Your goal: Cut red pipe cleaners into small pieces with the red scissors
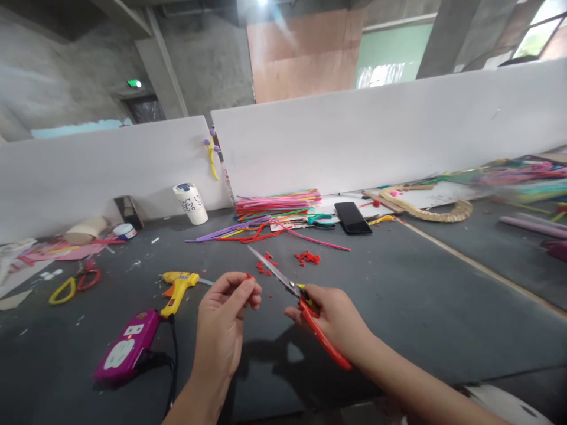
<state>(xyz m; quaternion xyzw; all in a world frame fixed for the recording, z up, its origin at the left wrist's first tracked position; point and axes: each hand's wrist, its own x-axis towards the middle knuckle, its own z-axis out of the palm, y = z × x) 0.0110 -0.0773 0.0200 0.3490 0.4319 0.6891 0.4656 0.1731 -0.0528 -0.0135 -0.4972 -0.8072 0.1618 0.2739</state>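
Note:
My left hand [227,316] is closed in a pinch on a small red piece of pipe cleaner [248,275] held above the dark table. My right hand [333,316] grips red-and-yellow-handled scissors [290,285], whose blades are shut and point up and left toward the red piece. Small red cuttings [307,257] lie on the table just beyond the blade tips. A bundle of coloured pipe cleaners [277,205] lies further back in the middle.
A yellow glue gun [178,288] and a magenta power strip [127,347] lie at left, with yellow and red scissors [74,284] beyond them. A black phone [352,217], teal scissors [322,221], a white cup [190,203] and white partition boards [376,130] stand behind.

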